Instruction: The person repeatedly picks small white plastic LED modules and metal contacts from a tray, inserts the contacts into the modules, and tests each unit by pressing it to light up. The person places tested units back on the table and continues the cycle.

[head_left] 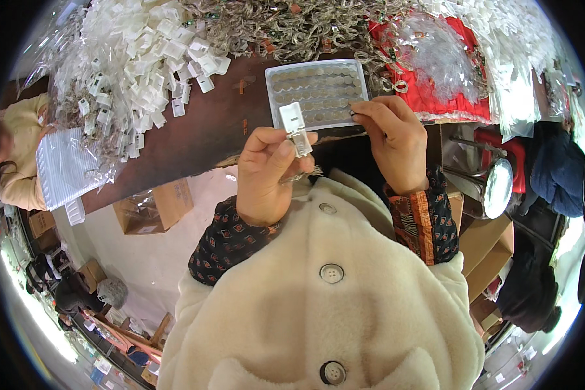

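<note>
A small white plastic battery box (294, 121), its lid swung up, is held upright between the thumb and fingers of my left hand (263, 179). Thin clear wire trails below it by my palm. At the right front corner of a white tray (271, 97), my right hand (400, 146) pinches a button cell (353, 113), of which only a dark edge shows between thumb and forefinger. Rows of silvery round button cells (315, 86) fill the tray. It lies on the dark tabletop just beyond my hands.
White battery boxes (156, 58) are heaped at the left. Tangled light-string wires (273, 29) cover the back, beside red cloth (448, 101) at the right. A person in yellow (23, 156) sits left near stacked clear trays (71, 162). Cardboard boxes (169, 205) stand below the table.
</note>
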`<state>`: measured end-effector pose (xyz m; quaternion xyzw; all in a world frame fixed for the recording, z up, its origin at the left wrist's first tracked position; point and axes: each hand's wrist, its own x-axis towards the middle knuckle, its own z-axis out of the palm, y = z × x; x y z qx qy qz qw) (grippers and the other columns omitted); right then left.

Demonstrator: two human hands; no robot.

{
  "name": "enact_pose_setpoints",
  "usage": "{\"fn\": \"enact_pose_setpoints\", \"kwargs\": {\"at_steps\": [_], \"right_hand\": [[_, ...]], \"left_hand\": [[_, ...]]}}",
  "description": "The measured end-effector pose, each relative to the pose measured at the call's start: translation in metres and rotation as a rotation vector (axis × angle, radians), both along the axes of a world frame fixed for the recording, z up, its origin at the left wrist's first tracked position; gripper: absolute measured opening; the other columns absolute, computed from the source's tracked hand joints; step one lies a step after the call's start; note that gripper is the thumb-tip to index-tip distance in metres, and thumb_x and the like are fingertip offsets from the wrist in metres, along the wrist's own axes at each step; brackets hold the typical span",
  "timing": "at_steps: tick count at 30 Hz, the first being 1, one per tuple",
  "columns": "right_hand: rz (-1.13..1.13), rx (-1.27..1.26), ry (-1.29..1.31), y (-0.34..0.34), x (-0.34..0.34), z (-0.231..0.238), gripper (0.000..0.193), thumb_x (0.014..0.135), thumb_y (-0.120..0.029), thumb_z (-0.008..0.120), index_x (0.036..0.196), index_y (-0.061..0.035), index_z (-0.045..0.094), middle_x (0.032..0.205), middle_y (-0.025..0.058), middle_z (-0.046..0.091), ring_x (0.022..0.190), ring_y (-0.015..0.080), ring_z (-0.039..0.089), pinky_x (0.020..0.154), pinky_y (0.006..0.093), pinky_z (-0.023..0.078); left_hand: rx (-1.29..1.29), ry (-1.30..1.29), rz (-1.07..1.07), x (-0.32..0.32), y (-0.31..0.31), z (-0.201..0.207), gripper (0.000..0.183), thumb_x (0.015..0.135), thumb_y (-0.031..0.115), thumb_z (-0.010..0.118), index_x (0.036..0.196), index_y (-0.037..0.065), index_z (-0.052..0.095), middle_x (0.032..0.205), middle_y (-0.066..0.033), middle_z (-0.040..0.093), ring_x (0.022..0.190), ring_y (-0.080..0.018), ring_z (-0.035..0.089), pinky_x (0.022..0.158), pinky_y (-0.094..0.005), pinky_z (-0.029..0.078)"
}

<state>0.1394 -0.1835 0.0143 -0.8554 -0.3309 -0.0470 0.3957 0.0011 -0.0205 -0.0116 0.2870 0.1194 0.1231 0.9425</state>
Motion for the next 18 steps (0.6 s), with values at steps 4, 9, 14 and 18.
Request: {"fn": "enact_pose_setpoints", "kwargs": {"at_steps": [4, 9, 14, 18], "right_hand": [[0.065, 0.053, -0.015, 0.004, -0.001, 0.014, 0.019, 0.081, 0.000, 0.073, 0.097, -0.0087, 0.072, 0.089, 0.0082, 0.066, 0.077, 0.0271, 0.067, 0.067, 0.0354, 0.055], [0.255, 0.210, -0.070, 0.010, -0.023, 0.034, 0.025, 0.074, 0.001, 0.073, 0.099, -0.0050, 0.071, 0.088, 0.0092, 0.064, 0.075, 0.0260, 0.065, 0.064, 0.0345, 0.055], [0.260, 0.219, -0.137, 0.015, -0.031, 0.035, 0.034, 0.067, 0.001, 0.074, 0.101, -0.0027, 0.072, 0.090, 0.0082, 0.065, 0.076, 0.0242, 0.066, 0.062, 0.0329, 0.055], [0.303, 0.252, -0.251, 0.016, -0.028, 0.030, 0.036, 0.066, 0.002, 0.072, 0.102, -0.0028, 0.072, 0.093, 0.0079, 0.067, 0.077, 0.0245, 0.066, 0.064, 0.0344, 0.055]], "left_hand": [[-0.044, 0.008, 0.004, 0.006, -0.006, 0.002, 0.014, 0.099, 0.005, 0.059, 0.113, 0.006, 0.058, 0.116, -0.0226, 0.069, 0.084, -0.0213, 0.069, 0.078, -0.0355, 0.058], [-0.044, -0.005, 0.004, 0.009, -0.014, 0.007, 0.017, 0.097, 0.001, 0.062, 0.113, 0.004, 0.059, 0.110, -0.0176, 0.070, 0.085, -0.0213, 0.068, 0.078, -0.0358, 0.059], [-0.041, 0.006, -0.001, 0.005, -0.014, 0.012, 0.019, 0.095, 0.000, 0.064, 0.113, 0.003, 0.060, 0.107, -0.0138, 0.069, 0.086, -0.0216, 0.068, 0.077, -0.0355, 0.059], [-0.063, -0.019, -0.032, 0.004, -0.013, 0.010, 0.018, 0.096, 0.000, 0.064, 0.113, 0.003, 0.061, 0.109, -0.0135, 0.069, 0.085, -0.0215, 0.068, 0.076, -0.0350, 0.058]]}}
